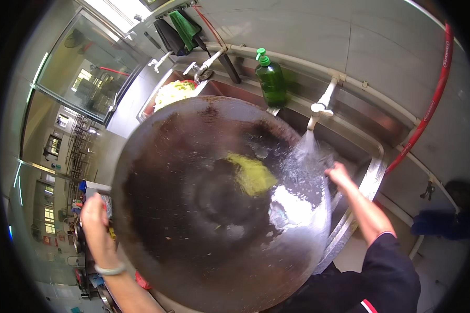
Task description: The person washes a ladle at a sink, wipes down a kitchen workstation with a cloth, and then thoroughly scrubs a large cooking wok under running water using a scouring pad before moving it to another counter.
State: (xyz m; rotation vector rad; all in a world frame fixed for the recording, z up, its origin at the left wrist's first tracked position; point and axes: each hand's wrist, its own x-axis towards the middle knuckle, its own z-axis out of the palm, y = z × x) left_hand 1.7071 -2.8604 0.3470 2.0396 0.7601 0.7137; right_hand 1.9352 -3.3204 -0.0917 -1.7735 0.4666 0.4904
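Note:
A large dark wok [188, 234], wet inside, spans the middle of the view over the metal sink. My left hand [96, 217], with a pale bangle at the wrist, grips its left edge; the fingertips are partly hidden. At the right edge my right hand [338, 174] is closed on the rim or a handle, blurred by spray. A white tap [321, 109] pours water [308, 156] onto the wok's right side. Inside the wok shows a yellow-green patch [254, 176]; whether it is food or a reflection I cannot tell. Small bits cling to the surface.
Behind the wok stands a green pump bottle [270, 80] on the sink ledge. Chopped pale-green vegetables [174, 93] fill a far basin. Dark and green cloths [186, 29] hang at the wall. A red hose [434, 105] runs down on the right, beside the sink's metal rim [370, 182].

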